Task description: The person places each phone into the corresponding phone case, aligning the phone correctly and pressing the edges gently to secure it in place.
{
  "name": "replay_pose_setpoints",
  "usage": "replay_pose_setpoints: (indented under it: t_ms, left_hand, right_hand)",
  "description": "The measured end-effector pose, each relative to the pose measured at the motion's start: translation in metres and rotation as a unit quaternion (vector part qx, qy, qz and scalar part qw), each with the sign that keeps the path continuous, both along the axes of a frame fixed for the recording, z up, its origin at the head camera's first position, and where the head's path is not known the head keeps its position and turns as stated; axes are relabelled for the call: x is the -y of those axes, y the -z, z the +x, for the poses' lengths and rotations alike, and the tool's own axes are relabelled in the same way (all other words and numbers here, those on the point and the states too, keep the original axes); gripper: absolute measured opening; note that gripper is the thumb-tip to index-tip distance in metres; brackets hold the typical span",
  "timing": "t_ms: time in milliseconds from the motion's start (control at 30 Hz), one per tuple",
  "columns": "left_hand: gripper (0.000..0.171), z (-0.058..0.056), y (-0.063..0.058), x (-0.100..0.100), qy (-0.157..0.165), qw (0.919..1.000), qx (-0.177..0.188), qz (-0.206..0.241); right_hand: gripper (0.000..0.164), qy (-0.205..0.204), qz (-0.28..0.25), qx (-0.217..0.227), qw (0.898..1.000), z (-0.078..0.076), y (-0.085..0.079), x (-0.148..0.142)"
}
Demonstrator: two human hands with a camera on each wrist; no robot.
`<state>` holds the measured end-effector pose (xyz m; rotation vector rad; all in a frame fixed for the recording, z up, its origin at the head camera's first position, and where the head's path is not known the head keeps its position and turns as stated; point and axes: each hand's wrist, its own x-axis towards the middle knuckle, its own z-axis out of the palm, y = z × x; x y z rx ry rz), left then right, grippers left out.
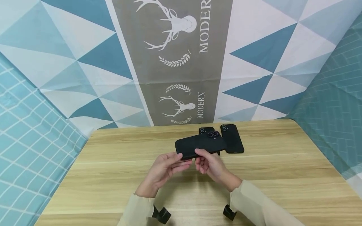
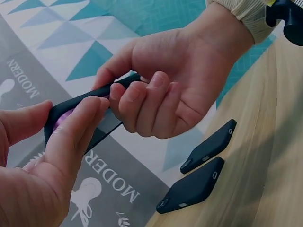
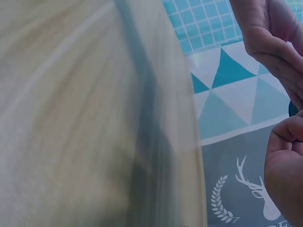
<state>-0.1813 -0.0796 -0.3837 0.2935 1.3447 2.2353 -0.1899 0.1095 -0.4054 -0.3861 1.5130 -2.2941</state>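
Observation:
A black smartphone [image 1: 198, 142] with two round camera lenses is held above the table, its back facing up in the head view. My left hand [image 1: 167, 169] pinches its left end, thumb on the near edge and longer fingers extended underneath. On its lower edge, my right hand [image 1: 212, 166] grips with the thumb on top and the other fingers curled below. The left wrist view shows a purple patch on the held phone's underside [image 2: 64, 120]. In the right wrist view, the hands hide nearly all of the phone.
Another black phone [image 1: 233, 141] lies at the back of the wooden table [image 1: 118, 163], camera end away from me. Beside it a further black phone [image 1: 205, 129] is partly covered by the held one. A patterned cloth wall [image 1: 181, 72] rises behind the table.

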Motion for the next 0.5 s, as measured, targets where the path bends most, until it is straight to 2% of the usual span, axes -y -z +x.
replay_pose_setpoints:
  t_ms: [133,333,500]
  left_hand:
    - [0.027,0.0014,-0.0002,-0.0004,0.005,0.9997,-0.019,-0.012]
    - [0.034,0.0005,-0.0015,-0.0021,-0.014,0.998,0.008,-0.06]
    - [0.038,0.0017,0.0004,-0.0007,-0.013,0.9983,0.001,-0.056]
  right_hand:
    - [0.036,-0.016,0.012,0.011,1.0,0.0025,0.0008,0.0067]
    - [0.037,0.018,0.048,0.033,0.998,0.0039,0.0019,0.0102]
    - [0.039,-0.01,0.057,0.035,0.998,0.0034,0.0034,0.0076]
